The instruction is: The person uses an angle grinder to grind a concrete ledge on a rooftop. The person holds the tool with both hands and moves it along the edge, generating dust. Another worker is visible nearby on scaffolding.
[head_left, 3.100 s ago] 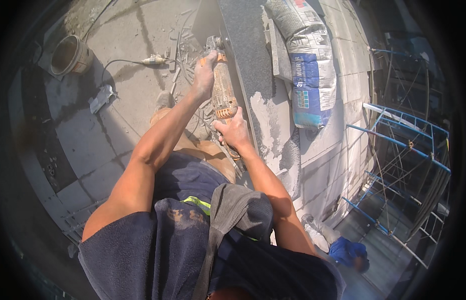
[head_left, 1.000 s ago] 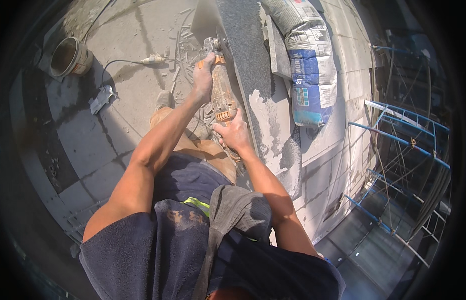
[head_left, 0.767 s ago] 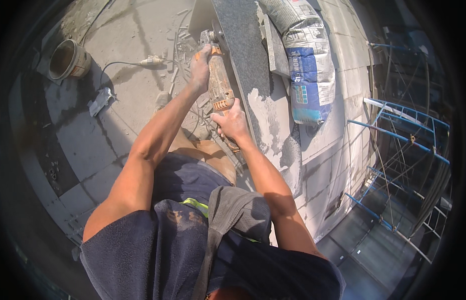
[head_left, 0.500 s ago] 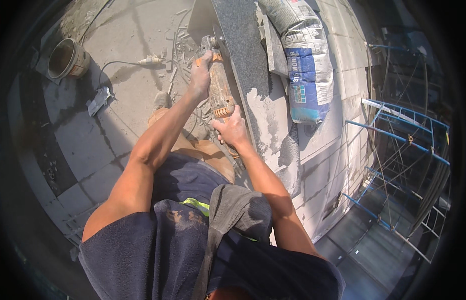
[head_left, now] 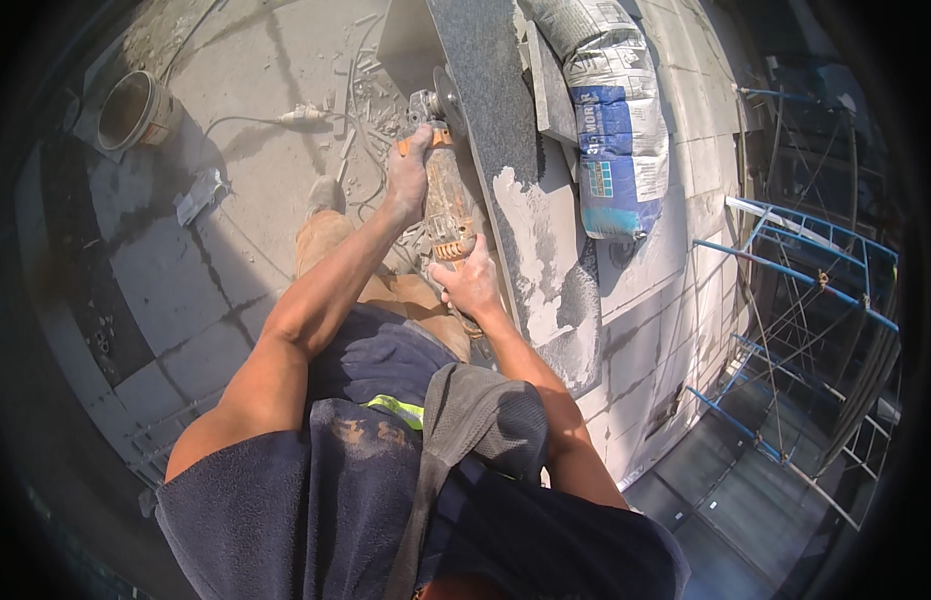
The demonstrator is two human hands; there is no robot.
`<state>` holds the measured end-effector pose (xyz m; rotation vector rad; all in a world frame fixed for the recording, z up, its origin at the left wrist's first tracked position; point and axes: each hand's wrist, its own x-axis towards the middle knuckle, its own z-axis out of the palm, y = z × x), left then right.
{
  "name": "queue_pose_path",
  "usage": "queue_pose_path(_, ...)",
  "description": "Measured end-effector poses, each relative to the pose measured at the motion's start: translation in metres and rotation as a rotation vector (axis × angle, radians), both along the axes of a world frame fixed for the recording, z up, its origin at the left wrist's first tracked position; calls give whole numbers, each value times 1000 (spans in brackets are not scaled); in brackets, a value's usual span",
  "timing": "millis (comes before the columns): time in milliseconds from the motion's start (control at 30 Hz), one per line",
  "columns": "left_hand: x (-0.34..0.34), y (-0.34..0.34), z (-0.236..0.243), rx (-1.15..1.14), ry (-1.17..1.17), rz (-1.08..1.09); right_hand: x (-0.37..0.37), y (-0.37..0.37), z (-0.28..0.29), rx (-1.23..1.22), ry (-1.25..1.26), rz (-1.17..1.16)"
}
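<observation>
Both hands hold a dusty, orange-banded angle grinder point(head_left: 447, 195). My left hand point(head_left: 410, 175) wraps round its front end, just behind the metal head. Farther back, my right hand point(head_left: 471, 283) grips the rear end. The grinder's disc point(head_left: 448, 95) stands on edge against the left long edge of a speckled dark grey stone slab point(head_left: 494, 95); whether it touches the stone I cannot tell. Pale dried mortar point(head_left: 531, 235) coats the near part of the slab.
A blue and white mortar bag point(head_left: 616, 130) and a grey stone offcut point(head_left: 554, 90) lie right of the slab. Stone slivers and a cable with a white connector point(head_left: 304, 114) litter the ground. A bucket point(head_left: 136, 112) stands at left; blue scaffolding point(head_left: 796, 270) rises at right.
The grinder and both hands have shifted a little toward me along the slab's edge. More of the disc shows. Both hands keep their hold.
</observation>
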<state>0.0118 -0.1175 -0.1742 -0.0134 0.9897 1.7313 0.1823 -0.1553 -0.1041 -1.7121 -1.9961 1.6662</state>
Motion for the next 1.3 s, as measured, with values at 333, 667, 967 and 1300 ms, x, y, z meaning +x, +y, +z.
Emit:
queue_pose_path(333, 13, -2, -15, -29, 42, 42, 12, -8, -3, 68, 15, 45)
queue_pose_path(667, 18, -10, 1, -35, 30, 32, 17, -16, -1, 38, 31, -15)
queue_pose_path(967, -20, 19, -7, -24, -7, 8, -20, 17, -3, -43, 7, 2)
queue_pose_path(1300, -52, 49, -10, -1, 4, 34, -51, 48, -8, -1, 11, 18)
